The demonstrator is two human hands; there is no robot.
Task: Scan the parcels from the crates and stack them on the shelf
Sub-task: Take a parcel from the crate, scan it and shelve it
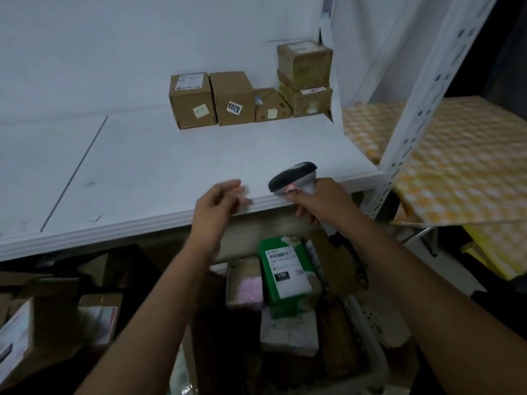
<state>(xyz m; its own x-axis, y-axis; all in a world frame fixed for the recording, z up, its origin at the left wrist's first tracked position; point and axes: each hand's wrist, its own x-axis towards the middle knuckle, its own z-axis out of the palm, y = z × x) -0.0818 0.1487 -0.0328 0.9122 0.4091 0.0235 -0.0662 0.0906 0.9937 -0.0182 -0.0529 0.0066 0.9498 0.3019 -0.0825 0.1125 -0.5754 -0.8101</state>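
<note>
At the front edge of the white shelf (171,172): left hand (216,206) empty, fingers loosely spread and blurred; right hand (322,201) wrapped around the grip of a scanner (293,178), red light showing at its nose. Below, in a crate (368,337) under the shelf edge, a green parcel (288,275) with a white barcode label facing up, lying on top of a pale wrapped parcel (288,332) and just beside a brown parcel (245,283) with a pink patch. At the back of the shelf, five brown boxes (233,98) already in a row, the right-hand pair stacked. Green parcel probably light and fairly stiff, glossy wrap likely a bit slippery; best taken across its long sides, label left uncovered for the scan. Crate mostly in shadow, walls and deeper contents hard to make out; more boxes at lower left cut off by the frame edge; label print too small to read.
</note>
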